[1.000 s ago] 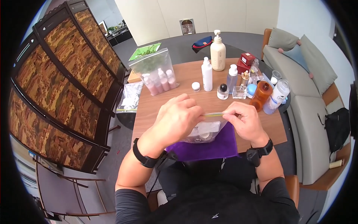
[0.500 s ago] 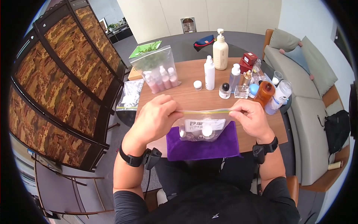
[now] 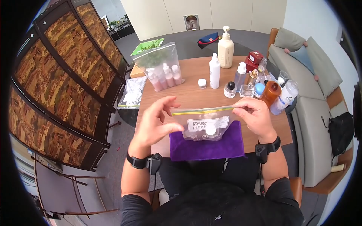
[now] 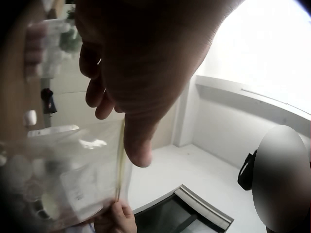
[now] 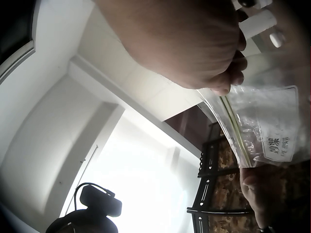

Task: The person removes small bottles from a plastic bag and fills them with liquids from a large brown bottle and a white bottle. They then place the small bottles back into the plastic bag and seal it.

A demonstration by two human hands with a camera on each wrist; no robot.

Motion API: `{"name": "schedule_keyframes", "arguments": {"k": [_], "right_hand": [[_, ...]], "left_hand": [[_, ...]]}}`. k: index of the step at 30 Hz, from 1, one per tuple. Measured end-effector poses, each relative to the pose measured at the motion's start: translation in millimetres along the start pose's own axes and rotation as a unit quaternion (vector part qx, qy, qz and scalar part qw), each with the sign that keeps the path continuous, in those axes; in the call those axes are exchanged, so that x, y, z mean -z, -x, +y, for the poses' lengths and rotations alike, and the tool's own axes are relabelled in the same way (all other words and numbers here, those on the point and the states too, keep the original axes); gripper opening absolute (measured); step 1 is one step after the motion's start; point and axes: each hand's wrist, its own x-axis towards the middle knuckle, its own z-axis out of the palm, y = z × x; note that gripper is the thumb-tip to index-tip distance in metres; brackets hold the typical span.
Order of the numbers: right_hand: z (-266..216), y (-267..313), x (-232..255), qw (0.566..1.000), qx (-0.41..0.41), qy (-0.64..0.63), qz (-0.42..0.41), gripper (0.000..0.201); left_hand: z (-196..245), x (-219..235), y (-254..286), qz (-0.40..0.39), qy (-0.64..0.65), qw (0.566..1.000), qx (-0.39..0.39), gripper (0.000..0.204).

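A clear zip bag (image 3: 201, 125) with a white label and a yellow-green zip strip stands upright over a purple cloth (image 3: 207, 151). Small white-capped items show through its plastic. My right hand (image 3: 257, 116) pinches the bag's top right corner between thumb and fingers; the right wrist view shows the zip strip (image 5: 233, 124) running down from those fingertips. Beside the bag's left end, my left hand (image 3: 155, 122) has its thumb and fingers spread apart. In the left wrist view, the left thumb (image 4: 139, 145) points straight down next to the strip.
Behind the bag stand a white spray bottle (image 3: 214, 71), a small white jar (image 3: 202, 83) and a cream pump bottle (image 3: 226, 49). Perfume bottles and an amber bottle (image 3: 270, 92) crowd the right side. Another zip bag (image 3: 160, 67), holding pink bottles, stands at the back left.
My left hand moved left along the zip strip to the bag's left end, then its fingers spread off the strip. My right hand stays pinched on the right corner.
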Motion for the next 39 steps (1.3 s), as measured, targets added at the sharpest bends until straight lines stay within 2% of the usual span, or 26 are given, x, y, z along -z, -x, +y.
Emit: {"name": "schedule_keyframes", "arguments": {"k": [1, 4, 5, 6, 7, 9, 10, 11, 13, 15, 17, 19, 21, 22, 23, 24, 28, 30, 31, 33, 34, 35, 36, 37, 38, 39], "right_hand": [[1.5, 0.2, -1.0, 1.000, -0.001, 0.000, 0.000, 0.008], [12.0, 1.9, -7.0, 0.999, -0.032, -0.038, -0.001, 0.018], [20.9, 5.2, -11.3, 0.994, -0.039, -0.102, 0.020, 0.033], [30.1, 9.4, -15.9, 0.984, -0.045, -0.165, 0.042, 0.049], [37.3, 16.4, -22.5, 0.984, -0.046, -0.164, 0.042, 0.049], [53.9, 36.0, -39.5, 0.960, -0.098, -0.263, 0.006, 0.084], [71.3, 44.0, -47.2, 0.968, -0.067, -0.237, -0.043, 0.100], [70.9, 52.1, -56.1, 0.976, -0.084, -0.194, -0.058, 0.099], [69.8, 56.7, -70.0, 0.981, -0.102, -0.151, -0.070, 0.098], [67.6, 56.2, -75.8, 0.987, -0.103, 0.099, -0.074, 0.096], [56.3, 48.4, -75.1, 0.991, -0.076, 0.093, -0.065, 0.092], [53.1, 41.5, -71.2, 0.993, -0.048, 0.085, -0.061, 0.088], [57.3, 38.4, -65.2, 0.989, -0.127, 0.026, -0.072, 0.076], [63.3, 39.0, -65.5, 0.989, -0.127, 0.024, -0.075, 0.076], [68.7, 37.6, -67.1, 0.992, -0.109, 0.027, -0.062, 0.072], [72.6, 36.9, -67.9, 0.994, -0.091, 0.030, -0.046, 0.068], [91.4, 46.8, -71.2, 0.989, -0.139, 0.032, -0.046, 0.067], [82.3, 44.8, -67.4, 0.987, -0.141, 0.046, -0.054, 0.068], [77.0, 44.2, -65.5, 0.986, -0.139, 0.060, -0.061, 0.070], [71.6, 42.3, -63.5, 0.985, -0.147, 0.053, -0.068, 0.072], [69.9, 41.3, -62.2, 0.984, -0.153, 0.045, -0.076, 0.074], [68.1, 41.4, -61.1, 0.984, -0.153, 0.045, -0.076, 0.074], [66.8, 41.1, -59.9, 0.984, -0.146, 0.061, -0.083, 0.079], [66.4, 41.3, -59.6, 0.983, -0.140, 0.076, -0.092, 0.085], [66.4, 41.7, -59.9, 0.983, -0.141, 0.075, -0.094, 0.085], [66.6, 42.2, -59.7, 0.985, -0.128, 0.069, -0.097, 0.091]], "left_hand": [[-12.0, -5.3, 4.3, -0.036, 0.006, 0.998, 0.046, 0.107], [-20.6, -28.4, 8.9, -0.103, 0.028, 0.992, 0.072, 0.052], [-19.3, -33.8, 10.4, -0.103, 0.029, 0.992, 0.073, 0.052], [-18.0, -38.7, 12.1, -0.088, 0.021, 0.993, 0.076, 0.036], [-17.2, -42.8, 12.9, -0.073, 0.013, 0.994, 0.078, 0.025], [-16.9, -49.7, 13.2, -0.044, 0.005, 0.997, 0.068, 0.020], [-16.9, -51.7, 12.9, -0.015, -0.004, 0.998, 0.058, 0.017], [-13.8, -52.0, 12.1, -0.016, -0.004, 0.998, 0.059, 0.017], [-4.2, -51.6, 7.4, -0.030, 0.017, 0.992, 0.121, 0.017], [-8.5, -56.2, 7.0, -0.014, 0.033, 0.995, 0.096, 0.017], [-8.2, -55.0, 5.4, 0.008, 0.049, 0.996, 0.070, 0.017], [-4.5, -46.4, 5.6, 0.016, 0.100, 0.990, 0.096, 0.021], [-11.7, -51.4, 4.9, 0.047, 0.118, 0.990, 0.067, 0.022], [-13.9, -53.3, 6.4, 0.074, 0.136, 0.987, 0.039, 0.022], [-9.8, -52.2, 9.2, 0.050, 0.162, 0.979, 0.112, 0.022], [-13.8, -55.3, 11.2, 0.051, 0.161, 0.979, 0.112, 0.022], [-44.1, -65.4, 20.4, 0.034, 0.130, 0.976, 0.169, 0.023], [-59.0, -67.2, 29.9, 0.027, 0.234, 0.963, 0.132, 0.044], [-64.0, -66.9, 36.2, 0.026, 0.234, 0.963, 0.133, 0.044], [-68.3, -64.5, 45.2, -0.018, 0.325, 0.943, 0.074, 0.069], [-72.1, -61.5, 50.9, -0.019, 0.325, 0.943, 0.073, 0.069], [-72.8, -57.0, 57.1, -0.062, 0.202, 0.972, 0.098, 0.078], [-73.3, -55.0, 61.7, -0.104, 0.075, 0.984, 0.121, 0.087], [-73.4, -60.7, 66.0, -0.083, -0.010, 0.992, 0.089, 0.071], [-70.6, -61.6, 65.9, -0.082, -0.010, 0.992, 0.092, 0.071], [-68.4, -61.8, 64.0, -0.090, -0.049, 0.991, 0.088, 0.061]]}}
